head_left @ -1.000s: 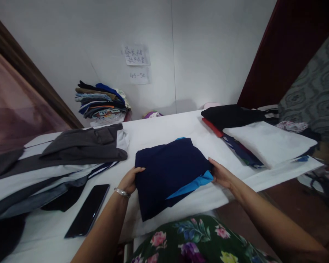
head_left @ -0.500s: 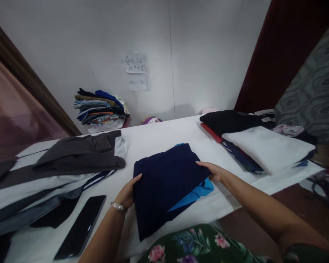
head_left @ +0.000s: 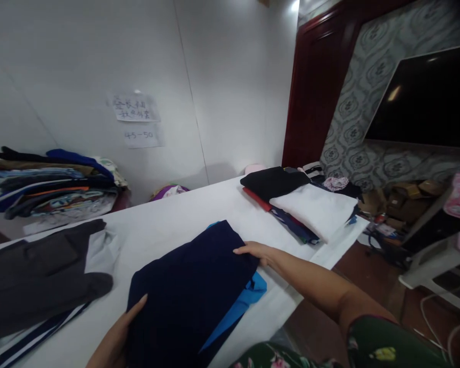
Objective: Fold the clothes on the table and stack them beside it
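Observation:
A folded navy garment point(head_left: 184, 286) with a bright blue layer point(head_left: 245, 301) showing beneath it is held between my hands, low over the white table point(head_left: 149, 240). My left hand point(head_left: 118, 332) grips its left edge, thumb on top and the other fingers hidden underneath. On the far right edge, my right hand point(head_left: 255, 251) pinches the cloth with its thumb above. Whether the bundle touches the table I cannot tell.
Grey trousers point(head_left: 42, 271) and striped clothes lie at left. A black garment point(head_left: 272, 181) and a white one point(head_left: 316, 207) top a pile at right. Behind stands a tall clothes stack point(head_left: 57, 179). A stool point(head_left: 437, 271) and a wall screen point(head_left: 425, 102) are farther right.
My view has turned to the right, bringing the screen and stool into sight. Both hands still hold the navy garment, which sits farther left in view; the phone at left is out of view.

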Demonstrator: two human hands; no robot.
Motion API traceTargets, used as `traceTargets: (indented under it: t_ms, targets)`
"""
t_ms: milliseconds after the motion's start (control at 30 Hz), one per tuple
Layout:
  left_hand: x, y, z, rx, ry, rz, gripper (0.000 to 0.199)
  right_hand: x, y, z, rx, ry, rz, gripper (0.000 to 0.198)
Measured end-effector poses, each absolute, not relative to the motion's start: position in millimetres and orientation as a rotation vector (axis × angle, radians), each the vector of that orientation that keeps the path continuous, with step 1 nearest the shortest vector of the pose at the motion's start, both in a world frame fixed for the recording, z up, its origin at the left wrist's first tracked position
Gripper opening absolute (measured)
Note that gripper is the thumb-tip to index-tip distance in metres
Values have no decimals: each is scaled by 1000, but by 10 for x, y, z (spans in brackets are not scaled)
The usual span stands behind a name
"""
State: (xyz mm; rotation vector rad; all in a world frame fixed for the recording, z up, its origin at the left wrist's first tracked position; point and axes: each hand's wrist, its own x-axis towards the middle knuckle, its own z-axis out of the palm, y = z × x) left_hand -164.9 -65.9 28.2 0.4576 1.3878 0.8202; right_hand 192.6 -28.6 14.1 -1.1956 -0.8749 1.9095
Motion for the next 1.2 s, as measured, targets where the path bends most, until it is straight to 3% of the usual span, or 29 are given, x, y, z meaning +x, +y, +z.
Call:
traceTargets:
  t_ms: [267, 467, 600, 667, 767, 867, 1000, 1200]
  targets:
    - [-1224, -647, 383, 636, 1285, 991, 35, 2214, -285, 351, -1218, -1007, 1653, 44]
    - [-977, -424, 170, 753, 1378, 1064, 33, 2537, -332, 161, -1379, -1097, 1609, 56]
    - [-1071, -387, 119, 1105, 1629, 1027, 60, 2634, -270, 171, -1656, -1266, 1133, 79]
    - [-1079, -392, 175, 1366, 1823, 1040, 76, 2567, -218, 280, -1679, -1461, 825, 76]
    - [-952, -404, 289, 1858, 1943, 991, 73, 2269, -153, 459, -1499, -1811, 555, 64]
    - [-743, -405, 296, 2179, 1959, 732, 68, 1907, -64, 483, -1409, -2103, 390, 66]
    - [-608, -389, 105, 2177, 1973, 330, 72, 1720, 142, 222, -1695, -2210, 408, 77]
    - [-651, -375, -45, 2172, 1994, 285, 75, 1813, 281, -88, -1853, -2169, 506, 84]
